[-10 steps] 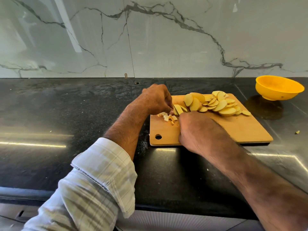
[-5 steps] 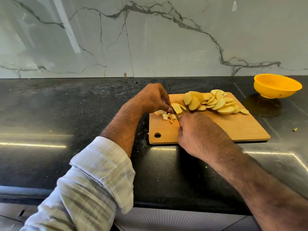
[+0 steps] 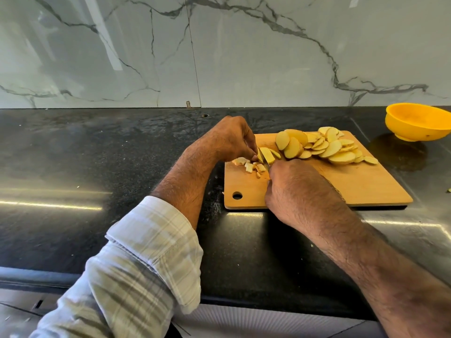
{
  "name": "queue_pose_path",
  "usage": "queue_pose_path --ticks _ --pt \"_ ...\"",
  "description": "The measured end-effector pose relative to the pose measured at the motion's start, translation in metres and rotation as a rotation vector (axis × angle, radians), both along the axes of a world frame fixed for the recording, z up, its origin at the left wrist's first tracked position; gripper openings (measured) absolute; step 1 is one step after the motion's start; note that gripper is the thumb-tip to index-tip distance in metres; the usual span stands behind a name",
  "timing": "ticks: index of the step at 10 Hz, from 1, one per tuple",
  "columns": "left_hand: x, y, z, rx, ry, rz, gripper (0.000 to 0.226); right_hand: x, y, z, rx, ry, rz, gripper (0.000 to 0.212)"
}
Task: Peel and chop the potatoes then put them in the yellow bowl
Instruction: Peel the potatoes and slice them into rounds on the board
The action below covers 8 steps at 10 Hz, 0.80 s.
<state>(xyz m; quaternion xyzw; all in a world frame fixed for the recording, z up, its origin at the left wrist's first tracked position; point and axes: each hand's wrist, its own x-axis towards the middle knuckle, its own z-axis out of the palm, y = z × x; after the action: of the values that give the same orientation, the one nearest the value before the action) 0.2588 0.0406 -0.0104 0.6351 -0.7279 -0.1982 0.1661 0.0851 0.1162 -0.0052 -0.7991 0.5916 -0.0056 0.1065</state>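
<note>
Two bare hands work over a rectangular light wooden cutting board that lies on the glossy black stone surface; the left hand, its forearm coming out of a rolled pale plaid sleeve, curls its fingertips down onto a small stack of pale yellow potato slices near the board's far left corner, its grip narrow and pinching that stack; the right hand is closed around the handle of a small knife, the handle hidden in the fist, and the short blade stands against the held stack; just left of the blade a few small chopped potato pieces lie scattered on the board; a fanned heap of round potato slices with thin brown skin edges covers the far right part of the board, just beside the held stack; the round yellow plastic bowl sits on the surface beyond the board's far right corner, apart from it, with no potato visible inside; a white marble wall with grey veins rises behind the surface.
</note>
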Motion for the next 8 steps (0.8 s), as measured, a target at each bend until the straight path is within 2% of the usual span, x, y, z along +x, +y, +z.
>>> queue_pose_path --ticks 3,5,7,8 --pt "-0.001 0.0 -0.001 -0.002 0.015 0.007 0.006 -0.001 -0.005 -0.006 -0.015 0.014 0.009 0.039" --pt "-0.001 0.0 0.0 -0.011 0.009 0.002 0.008 0.004 -0.015 -0.001 -0.077 -0.077 0.007 0.035" --pt "-0.005 0.0 0.001 -0.001 -0.021 0.025 0.006 0.004 -0.008 0.004 -0.03 -0.027 0.013 0.04" --pt "-0.005 -0.001 0.001 -0.002 -0.057 0.04 0.008 -0.006 0.007 0.009 0.002 0.05 0.049 0.034"
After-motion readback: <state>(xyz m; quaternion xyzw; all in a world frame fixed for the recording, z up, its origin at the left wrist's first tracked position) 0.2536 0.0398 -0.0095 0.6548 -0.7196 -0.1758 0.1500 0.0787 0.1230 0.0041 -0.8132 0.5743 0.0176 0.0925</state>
